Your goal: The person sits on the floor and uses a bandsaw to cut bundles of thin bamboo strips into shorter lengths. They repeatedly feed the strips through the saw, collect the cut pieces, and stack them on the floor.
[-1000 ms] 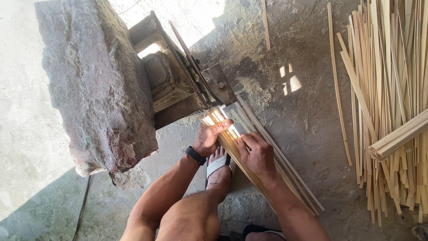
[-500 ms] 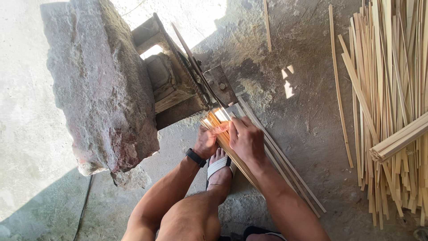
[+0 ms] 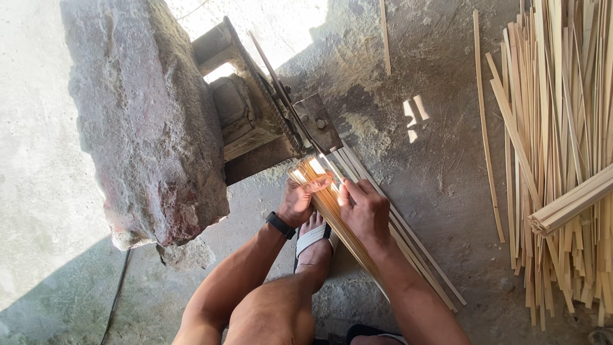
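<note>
Bamboo strips [image 3: 332,214], a thin pale bundle, lie slanted on the concrete floor [image 3: 434,191], their lit ends right up against the metal blade fixture [image 3: 306,121]. Rough grey concrete all round, cracked and dusty, patched with sun and shade. Left of the fixture sits a big, coarse, reddish-grey stone block [image 3: 147,121], and between the two a weathered wooden frame [image 3: 236,108]. Well off to the right of the fixture, a loose heap of long split bamboo slats [image 3: 562,153], flat and straw-coloured. Just below the fixture, both hands are on the bundle: left hand [image 3: 300,201], black wristband [image 3: 280,225] on its wrist, fingers curled round the strips with the thumb laid over the top; right hand [image 3: 365,211] pressing down from above, fingers close together on the strips. Under the bundle, a foot in a white-strapped sandal [image 3: 313,239].
</note>
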